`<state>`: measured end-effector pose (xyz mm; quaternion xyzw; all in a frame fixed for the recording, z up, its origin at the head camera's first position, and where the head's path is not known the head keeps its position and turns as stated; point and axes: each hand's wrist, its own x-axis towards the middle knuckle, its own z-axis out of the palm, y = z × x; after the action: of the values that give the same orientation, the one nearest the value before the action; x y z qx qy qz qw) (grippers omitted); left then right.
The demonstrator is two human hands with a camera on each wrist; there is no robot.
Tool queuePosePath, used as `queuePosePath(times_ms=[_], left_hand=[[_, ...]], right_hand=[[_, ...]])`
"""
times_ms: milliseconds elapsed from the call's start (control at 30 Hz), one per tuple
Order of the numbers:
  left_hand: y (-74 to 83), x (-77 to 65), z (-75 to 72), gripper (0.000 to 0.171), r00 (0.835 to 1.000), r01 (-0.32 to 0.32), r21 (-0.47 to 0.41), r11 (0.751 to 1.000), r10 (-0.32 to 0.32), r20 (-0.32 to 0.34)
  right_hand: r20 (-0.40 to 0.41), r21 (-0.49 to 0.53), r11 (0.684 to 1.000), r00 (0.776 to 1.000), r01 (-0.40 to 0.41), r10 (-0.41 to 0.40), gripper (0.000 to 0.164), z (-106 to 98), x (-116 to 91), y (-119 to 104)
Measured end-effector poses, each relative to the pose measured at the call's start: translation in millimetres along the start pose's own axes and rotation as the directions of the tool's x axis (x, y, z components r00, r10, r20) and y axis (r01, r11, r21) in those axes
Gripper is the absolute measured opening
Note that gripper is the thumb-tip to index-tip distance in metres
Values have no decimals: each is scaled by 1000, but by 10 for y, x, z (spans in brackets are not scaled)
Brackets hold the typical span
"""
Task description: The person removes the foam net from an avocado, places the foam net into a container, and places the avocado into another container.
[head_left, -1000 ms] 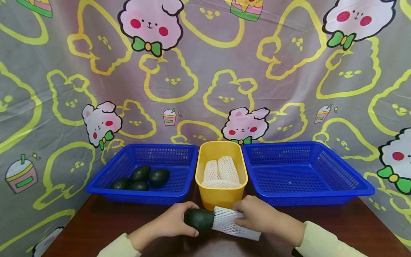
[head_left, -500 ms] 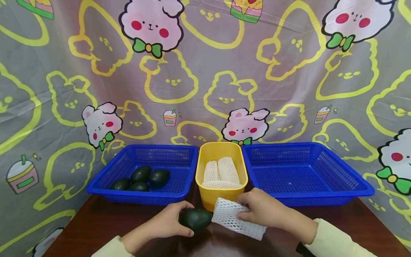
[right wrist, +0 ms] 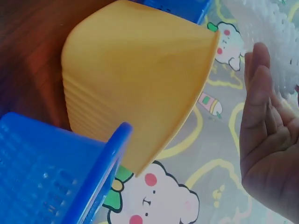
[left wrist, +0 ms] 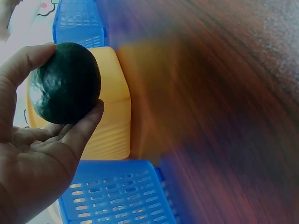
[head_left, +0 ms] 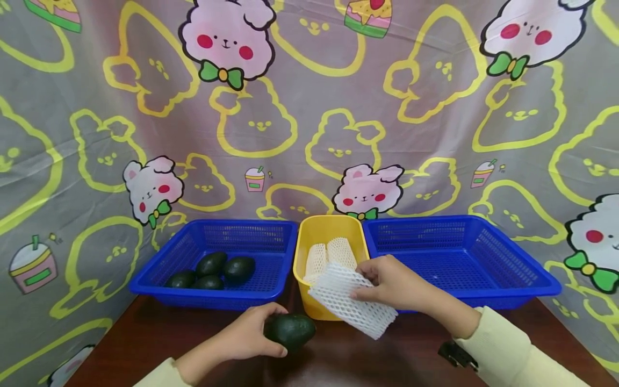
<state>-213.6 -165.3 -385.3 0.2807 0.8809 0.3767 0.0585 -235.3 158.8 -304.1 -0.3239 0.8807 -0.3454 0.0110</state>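
My left hand (head_left: 249, 333) grips a dark green avocado (head_left: 292, 331) above the table, in front of the yellow bin (head_left: 319, 309). In the left wrist view, thumb and fingers curl round the avocado (left wrist: 67, 84). My right hand (head_left: 394, 285) pinches a white foam net sleeve (head_left: 353, 298), which hangs tilted over the front rim of the bin. The sleeve is apart from the avocado and looks flattened. In the right wrist view, part of the sleeve (right wrist: 275, 44) shows beyond the fingers. More foam net sleeves (head_left: 340, 251) lie inside the bin, partly hidden by the held one.
A blue basket (head_left: 213, 296) at the left holds several avocados (head_left: 239, 269). Another blue basket (head_left: 483, 298) stands at the right of the bin, its near left part behind my right forearm. A patterned cloth (head_left: 290, 134) hangs behind. The table (head_left: 309, 371) is dark wood.
The foam net sleeve has come away from the avocado's end, rising with my right hand toward the bin. My left hand has shifted slightly left with the avocado.
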Motion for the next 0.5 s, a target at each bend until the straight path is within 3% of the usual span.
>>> queuePosePath(times_ms=[200,500], left_hand=[[-5,-21,-17,61,1000,-15,-23,1000,15,-1],[3,-50,-31,60,999,-39,-15,999,39,-13]], right_hand=[[-144,71,995,986,-74,84,23,40,237,-19],[-291,108,964,920,-243,264,26,107,632,10]])
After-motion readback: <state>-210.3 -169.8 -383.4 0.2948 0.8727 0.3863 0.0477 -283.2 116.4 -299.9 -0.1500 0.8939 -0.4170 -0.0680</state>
